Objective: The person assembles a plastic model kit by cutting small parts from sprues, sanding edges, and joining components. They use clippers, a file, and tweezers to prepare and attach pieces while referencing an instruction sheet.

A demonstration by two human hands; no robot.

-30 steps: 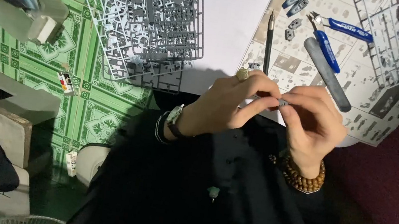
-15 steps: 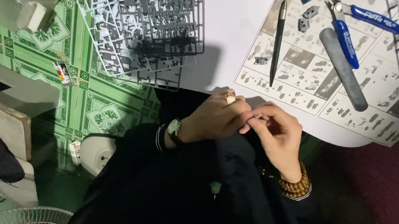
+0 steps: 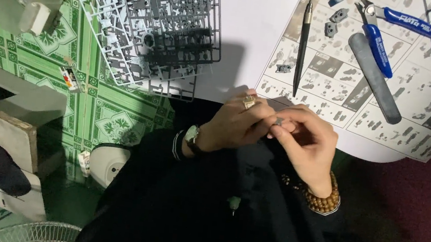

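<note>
Now lower toward the lap than before, left hand (image 3: pixel 236 126) and right hand (image 3: pixel 305 142) pinching shut on small grey part (image 3: pixel 279 122); best pressed squarely, gently.

The small part (image 3: pixel 279 122) is grey, as are the parts frames (image 3: pixel 156 22). The nippers (image 3: pixel 379 37) have blue handles. The floor (image 3: pixel 103 108) shows a green-and-white ornamental tile pattern; the desk (image 3: pixel 254 17) is white.

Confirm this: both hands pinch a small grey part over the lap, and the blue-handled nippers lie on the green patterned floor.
Not quite. The left hand and right hand do pinch the small grey part, but the nippers lie on the instruction sheet on the table, not on the green floor. The head view shows this.
</note>
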